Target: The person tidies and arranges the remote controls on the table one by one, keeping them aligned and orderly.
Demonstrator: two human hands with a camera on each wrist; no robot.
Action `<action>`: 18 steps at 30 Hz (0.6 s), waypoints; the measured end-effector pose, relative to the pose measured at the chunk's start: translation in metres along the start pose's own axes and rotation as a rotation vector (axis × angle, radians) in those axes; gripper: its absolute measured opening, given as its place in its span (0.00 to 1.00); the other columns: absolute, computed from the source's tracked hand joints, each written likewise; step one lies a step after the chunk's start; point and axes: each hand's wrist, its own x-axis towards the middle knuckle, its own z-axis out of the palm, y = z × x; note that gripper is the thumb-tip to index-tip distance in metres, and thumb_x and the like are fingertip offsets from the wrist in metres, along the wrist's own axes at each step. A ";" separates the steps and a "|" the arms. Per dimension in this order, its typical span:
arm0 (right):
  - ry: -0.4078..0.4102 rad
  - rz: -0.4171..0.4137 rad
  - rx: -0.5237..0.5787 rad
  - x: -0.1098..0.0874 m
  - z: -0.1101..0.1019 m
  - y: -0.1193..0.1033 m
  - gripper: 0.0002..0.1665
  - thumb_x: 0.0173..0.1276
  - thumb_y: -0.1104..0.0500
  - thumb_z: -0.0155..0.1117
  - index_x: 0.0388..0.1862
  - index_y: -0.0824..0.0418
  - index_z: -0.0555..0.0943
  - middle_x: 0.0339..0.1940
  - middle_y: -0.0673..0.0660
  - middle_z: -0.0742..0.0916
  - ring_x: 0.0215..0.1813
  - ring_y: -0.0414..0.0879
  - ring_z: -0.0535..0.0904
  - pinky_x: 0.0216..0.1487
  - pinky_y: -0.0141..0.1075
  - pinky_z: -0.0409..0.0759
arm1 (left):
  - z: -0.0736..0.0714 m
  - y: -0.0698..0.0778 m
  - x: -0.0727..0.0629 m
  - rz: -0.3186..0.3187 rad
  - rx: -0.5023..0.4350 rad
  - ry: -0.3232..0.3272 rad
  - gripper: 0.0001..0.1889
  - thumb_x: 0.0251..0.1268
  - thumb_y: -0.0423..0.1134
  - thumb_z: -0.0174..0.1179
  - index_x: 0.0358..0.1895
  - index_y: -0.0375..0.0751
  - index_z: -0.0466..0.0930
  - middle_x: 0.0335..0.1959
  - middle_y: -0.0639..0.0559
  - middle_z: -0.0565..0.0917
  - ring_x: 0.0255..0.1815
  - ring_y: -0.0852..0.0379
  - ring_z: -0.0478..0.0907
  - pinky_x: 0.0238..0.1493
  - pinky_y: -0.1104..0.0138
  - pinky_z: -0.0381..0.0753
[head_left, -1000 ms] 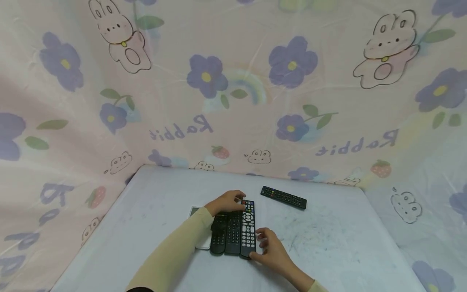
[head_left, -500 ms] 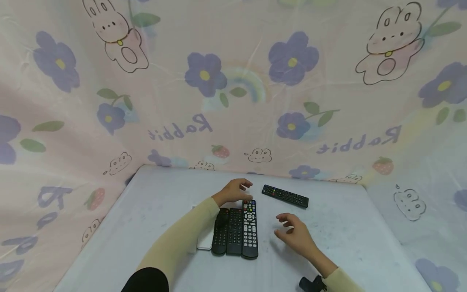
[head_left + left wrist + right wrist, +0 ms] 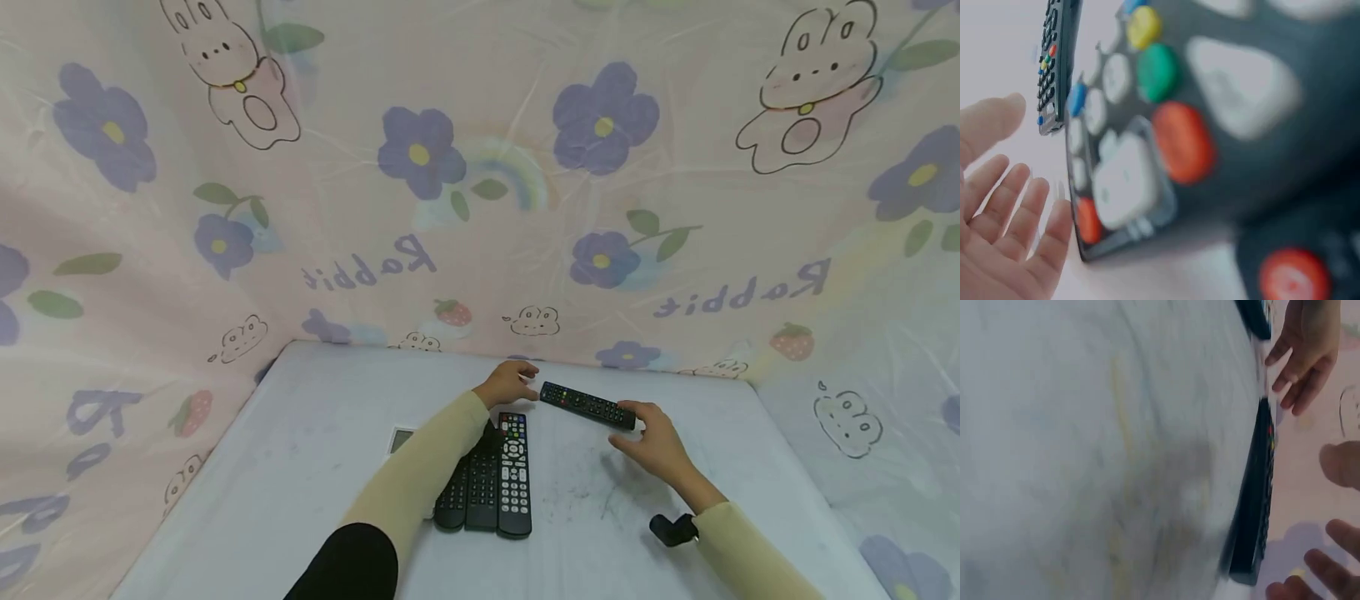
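A black remote control [image 3: 585,405] lies slanted on the far part of the white table. My left hand [image 3: 508,383] is at its left end, fingers spread and loosely bent. At its right end is my right hand [image 3: 658,442], thumb and fingers apart around the corner; whether they touch it cannot be told. In the right wrist view, a gap shows between that remote [image 3: 1252,500] and my right fingers [image 3: 1335,544]. A remote with white buttons [image 3: 514,479] lies upright in a row beside two black remotes [image 3: 482,500], partly under my left forearm.
A white device with a small grey screen [image 3: 401,437] lies at the row's left, mostly hidden by the left sleeve [image 3: 412,467]. A black wrist camera [image 3: 672,530] hangs by the right sleeve. Behind the table [image 3: 330,392] rises a patterned curtain [image 3: 480,250].
Both hands have left the white-button remote in the row. The left hand has moved up and right, the right hand right and up, to the two ends of the slanted remote.
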 end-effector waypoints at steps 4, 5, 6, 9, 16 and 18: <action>-0.038 0.044 -0.038 0.006 -0.002 0.008 0.38 0.58 0.55 0.71 0.64 0.70 0.70 0.60 0.76 0.74 0.59 0.71 0.71 0.52 0.61 0.75 | 0.003 0.006 0.004 -0.040 0.058 -0.043 0.31 0.55 0.36 0.70 0.64 0.42 0.73 0.60 0.48 0.78 0.61 0.51 0.75 0.59 0.62 0.77; -0.052 0.062 -0.044 0.008 -0.002 0.011 0.39 0.58 0.55 0.71 0.65 0.70 0.69 0.61 0.77 0.73 0.58 0.71 0.71 0.52 0.61 0.74 | 0.003 0.007 0.005 -0.051 0.086 -0.059 0.31 0.55 0.37 0.71 0.64 0.42 0.73 0.61 0.48 0.78 0.62 0.50 0.75 0.61 0.61 0.75; -0.066 0.074 -0.050 0.010 -0.001 0.013 0.40 0.58 0.54 0.71 0.65 0.71 0.69 0.61 0.77 0.73 0.58 0.71 0.72 0.52 0.61 0.74 | 0.003 0.009 0.006 -0.063 0.110 -0.072 0.32 0.54 0.37 0.71 0.64 0.42 0.72 0.61 0.48 0.78 0.62 0.51 0.74 0.62 0.61 0.74; -0.106 0.126 -0.040 0.015 0.001 0.020 0.42 0.59 0.53 0.71 0.66 0.71 0.66 0.61 0.78 0.71 0.56 0.70 0.72 0.51 0.59 0.75 | 0.004 0.011 0.011 -0.095 0.187 -0.097 0.32 0.54 0.40 0.71 0.65 0.44 0.72 0.61 0.49 0.77 0.63 0.51 0.73 0.65 0.60 0.71; -0.159 0.221 0.035 0.022 0.003 0.032 0.45 0.59 0.55 0.70 0.69 0.72 0.62 0.63 0.79 0.68 0.57 0.72 0.73 0.52 0.58 0.77 | 0.011 0.012 0.022 -0.098 0.189 -0.088 0.30 0.55 0.38 0.70 0.63 0.46 0.74 0.58 0.51 0.79 0.59 0.53 0.75 0.62 0.62 0.73; -0.161 0.235 0.046 0.023 0.004 0.034 0.45 0.59 0.55 0.71 0.69 0.72 0.62 0.63 0.79 0.68 0.57 0.72 0.73 0.52 0.57 0.77 | 0.014 0.011 0.024 -0.089 0.174 -0.074 0.29 0.55 0.37 0.70 0.62 0.45 0.75 0.55 0.51 0.80 0.57 0.54 0.76 0.60 0.63 0.75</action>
